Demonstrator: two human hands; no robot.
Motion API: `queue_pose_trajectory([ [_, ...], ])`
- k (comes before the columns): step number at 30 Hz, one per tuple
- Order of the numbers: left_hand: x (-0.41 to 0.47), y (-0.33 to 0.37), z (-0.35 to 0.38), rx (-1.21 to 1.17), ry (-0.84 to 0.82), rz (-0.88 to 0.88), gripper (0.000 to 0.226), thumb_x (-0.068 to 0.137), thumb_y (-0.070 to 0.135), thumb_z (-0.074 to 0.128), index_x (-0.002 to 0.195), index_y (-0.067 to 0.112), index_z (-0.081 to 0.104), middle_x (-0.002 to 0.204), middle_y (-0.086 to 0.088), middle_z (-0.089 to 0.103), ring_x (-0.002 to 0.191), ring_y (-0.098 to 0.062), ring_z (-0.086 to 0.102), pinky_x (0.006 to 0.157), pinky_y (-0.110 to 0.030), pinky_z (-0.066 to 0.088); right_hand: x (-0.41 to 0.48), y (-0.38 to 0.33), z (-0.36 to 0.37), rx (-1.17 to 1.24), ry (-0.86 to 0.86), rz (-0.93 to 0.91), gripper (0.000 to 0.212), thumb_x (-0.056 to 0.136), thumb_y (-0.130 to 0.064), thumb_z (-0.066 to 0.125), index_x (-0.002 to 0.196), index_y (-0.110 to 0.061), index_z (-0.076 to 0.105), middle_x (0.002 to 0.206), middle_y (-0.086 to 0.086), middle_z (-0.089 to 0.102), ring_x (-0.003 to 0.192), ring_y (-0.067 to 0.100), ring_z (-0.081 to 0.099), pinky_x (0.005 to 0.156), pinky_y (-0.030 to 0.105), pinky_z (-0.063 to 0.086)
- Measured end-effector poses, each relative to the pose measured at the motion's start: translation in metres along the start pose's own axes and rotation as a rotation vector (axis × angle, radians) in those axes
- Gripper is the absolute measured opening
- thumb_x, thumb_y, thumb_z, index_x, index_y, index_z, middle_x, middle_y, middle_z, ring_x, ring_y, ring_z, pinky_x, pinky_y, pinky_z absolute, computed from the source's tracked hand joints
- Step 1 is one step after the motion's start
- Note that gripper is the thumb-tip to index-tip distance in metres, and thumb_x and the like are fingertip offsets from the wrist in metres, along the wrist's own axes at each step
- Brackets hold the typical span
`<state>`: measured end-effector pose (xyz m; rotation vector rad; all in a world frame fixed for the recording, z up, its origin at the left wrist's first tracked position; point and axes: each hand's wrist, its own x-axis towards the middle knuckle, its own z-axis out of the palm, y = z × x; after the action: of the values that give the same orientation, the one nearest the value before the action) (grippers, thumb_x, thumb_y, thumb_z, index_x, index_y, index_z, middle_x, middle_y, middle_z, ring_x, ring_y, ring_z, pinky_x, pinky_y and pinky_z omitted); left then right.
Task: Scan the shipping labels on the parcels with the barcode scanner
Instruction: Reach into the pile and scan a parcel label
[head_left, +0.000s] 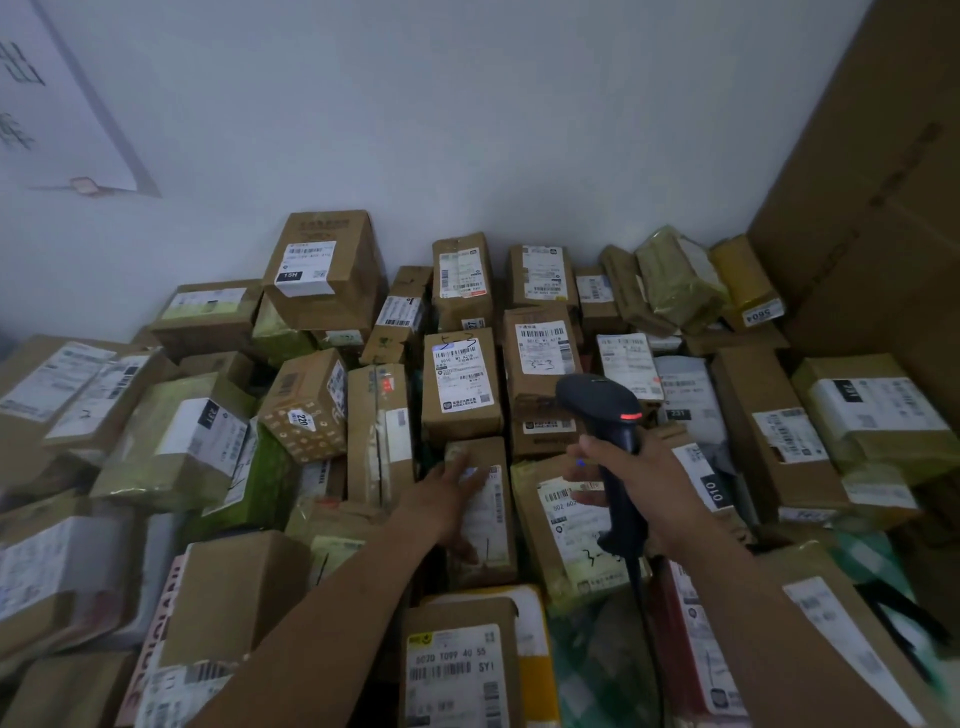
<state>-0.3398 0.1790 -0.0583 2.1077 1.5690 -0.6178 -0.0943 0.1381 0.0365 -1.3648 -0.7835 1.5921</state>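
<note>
The right hand grips the handle of the barcode scanner, whose red light is lit, its head over the middle of the heap of parcels. The left hand lies with fingers nearly straight on a narrow box, beside its shipping label. Nothing marks which parcels are scanned; judging by the many labels facing up, most of the work probably remains.

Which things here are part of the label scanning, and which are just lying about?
Job: scanner in the right hand; small parcel under the left hand; other labelled parcels.
Lying about: big cardboard box on the right; poster on the wall.
</note>
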Motion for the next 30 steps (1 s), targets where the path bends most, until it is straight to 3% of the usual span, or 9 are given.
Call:
queue_pose_trajectory([
  [4,-0.005,0.002,-0.011,0.004,0.035,0.024,0.114,0.072,0.042,0.084,0.157,0.031,0.008,0.165,-0.001,-0.004,0.150,-0.030,0.012,0.118,-0.047,0.027,-0.014,-0.002,-0.004,-0.117,-0.027,-0.044,0.025,0.091,-0.014,0.067,0.114,-0.007,0.061,0.093,0.014,0.071,0.067,0.023,0.069,0.057,0.034,0.058],
  [9,-0.055,0.023,-0.046,-0.208,0.229,0.012,0.074,0.092,0.040,0.065,0.154,0.022,0.030,0.165,-0.004,0.011,0.148,-0.024,0.022,0.118,-0.038,0.028,-0.035,-0.011,-0.003,-0.251,-0.088,-0.064,0.021,0.092,-0.016,0.067,0.109,-0.007,0.059,0.077,0.012,0.065,0.055,0.023,0.062,0.055,0.036,0.054],
  [12,-0.106,0.041,-0.066,-0.352,0.341,-0.037,0.063,0.097,0.038,0.058,0.152,0.020,0.033,0.159,-0.004,0.029,0.145,-0.020,0.027,0.114,-0.030,0.026,-0.056,-0.022,-0.003,-0.327,-0.141,-0.087,0.014,0.092,-0.018,0.067,0.102,-0.011,0.060,0.071,0.011,0.063,0.051,0.021,0.060,0.053,0.033,0.053],
  [16,-0.167,0.062,-0.057,-0.456,0.416,-0.163,0.052,0.096,0.042,0.058,0.143,0.022,0.048,0.139,-0.001,0.053,0.127,-0.019,0.049,0.092,-0.025,0.037,-0.085,-0.034,-0.005,-0.419,-0.204,-0.125,0.009,0.093,-0.016,0.066,0.097,-0.013,0.059,0.065,0.008,0.061,0.045,0.019,0.054,0.046,0.030,0.045],
  [19,-0.204,0.085,-0.030,-0.646,0.463,-0.168,0.037,0.090,0.046,0.064,0.123,0.029,0.061,0.120,0.009,0.062,0.113,-0.013,0.059,0.087,-0.025,0.043,-0.108,-0.033,-0.006,-0.467,-0.226,-0.144,0.009,0.091,-0.017,0.067,0.096,-0.014,0.060,0.066,0.009,0.061,0.046,0.018,0.053,0.045,0.029,0.044],
  [21,-0.216,0.097,-0.009,-0.636,0.440,-0.236,0.065,0.083,0.065,0.062,0.137,0.030,0.052,0.139,0.002,0.051,0.127,-0.018,0.049,0.100,-0.031,0.042,-0.125,-0.028,-0.006,-0.499,-0.213,-0.153,0.011,0.091,-0.018,0.068,0.096,-0.013,0.060,0.066,0.009,0.062,0.048,0.019,0.053,0.046,0.029,0.045],
  [24,-0.221,0.108,0.018,-0.553,0.253,-0.379,0.118,0.071,0.083,0.057,0.158,0.027,0.001,0.163,-0.015,0.007,0.148,-0.037,0.018,0.116,-0.046,0.029,-0.150,-0.015,-0.002,-0.528,-0.174,-0.145,0.012,0.091,-0.016,0.067,0.097,-0.013,0.059,0.063,0.006,0.061,0.045,0.015,0.052,0.046,0.026,0.046],
  [27,-0.229,0.112,0.027,-0.632,0.214,-0.395,0.125,0.074,0.074,0.064,0.154,0.030,-0.020,0.161,-0.020,0.002,0.143,-0.039,0.029,0.110,-0.045,0.035,-0.174,0.006,0.001,-0.537,-0.128,-0.134,0.009,0.091,-0.017,0.066,0.095,-0.013,0.059,0.063,0.008,0.063,0.044,0.016,0.055,0.051,0.029,0.048],
  [30,-0.238,0.110,0.029,-0.752,0.319,-0.390,0.126,0.075,0.065,0.071,0.154,0.028,-0.020,0.160,-0.018,0.010,0.140,-0.036,0.035,0.108,-0.043,0.038,-0.196,0.023,0.006,-0.505,-0.091,-0.143,0.006,0.091,-0.017,0.067,0.093,-0.015,0.061,0.072,0.012,0.071,0.052,0.018,0.064,0.053,0.029,0.053],
])
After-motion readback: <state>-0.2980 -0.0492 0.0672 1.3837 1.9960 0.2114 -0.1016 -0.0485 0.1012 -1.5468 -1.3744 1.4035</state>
